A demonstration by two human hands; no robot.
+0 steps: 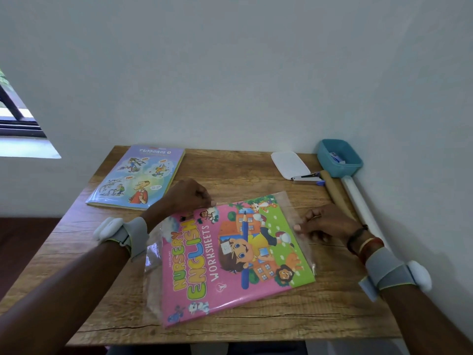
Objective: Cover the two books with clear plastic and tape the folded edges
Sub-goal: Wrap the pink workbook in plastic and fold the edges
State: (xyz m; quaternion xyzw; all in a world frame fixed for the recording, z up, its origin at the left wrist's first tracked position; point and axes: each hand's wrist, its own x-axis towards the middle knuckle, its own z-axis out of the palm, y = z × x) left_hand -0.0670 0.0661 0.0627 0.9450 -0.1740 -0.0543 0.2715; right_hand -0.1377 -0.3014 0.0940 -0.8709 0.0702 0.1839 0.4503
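The left hand pinches the clear plastic at the pink book's 11 o'clock corner. The right hand pinches the plastic's edge at 3 o'clock. The book lies on the plastic, mid-table. A second book, plastic-covered, lies at 10 o'clock and a blue tray sits at 2 o'clock.

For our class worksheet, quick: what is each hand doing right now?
Left hand: pinches the clear plastic at the far corner of the pink book.
Right hand: pinches the same plastic's right edge.
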